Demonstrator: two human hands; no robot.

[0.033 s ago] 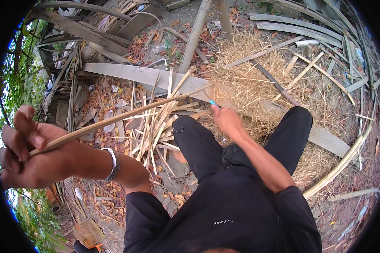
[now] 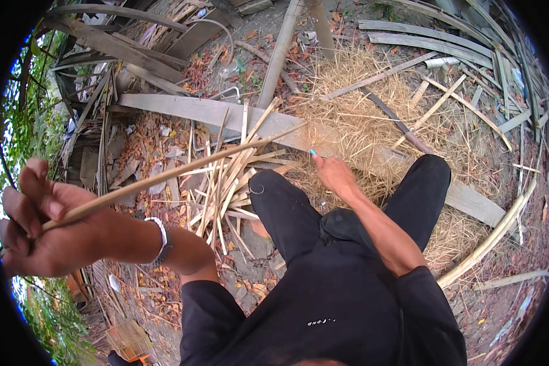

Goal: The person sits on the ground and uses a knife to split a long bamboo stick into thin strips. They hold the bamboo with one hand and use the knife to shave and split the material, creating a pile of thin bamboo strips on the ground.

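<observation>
My left hand (image 2: pixel 58 229) is raised at the far left, its fingers closed around one end of a long, thin bamboo strip (image 2: pixel 165 175). The strip slants up to the right, its far tip over the grey plank (image 2: pixel 183 108). Near that tip, my right hand (image 2: pixel 337 177) grips a small tool, probably a knife, by its turquoise handle (image 2: pixel 313 152); its blade cannot be made out clearly. The tool is apart from the strip. Below the strip, several pale split strips (image 2: pixel 229 180) lie in a loose heap beside my knee.
Straw-like shavings (image 2: pixel 354 88) cover the ground beyond the plank. A dark-bladed machete (image 2: pixel 389 114) lies on them. Weathered slats (image 2: pixel 433 41) stand at the back right, and a curved pale bamboo length (image 2: pixel 497 235) lies to the right. Two poles (image 2: pixel 280 55) rise ahead.
My right hand has drawn slightly down and to the right with the small tool, away from the strip's tip. The strip has turned a little in my left hand.
</observation>
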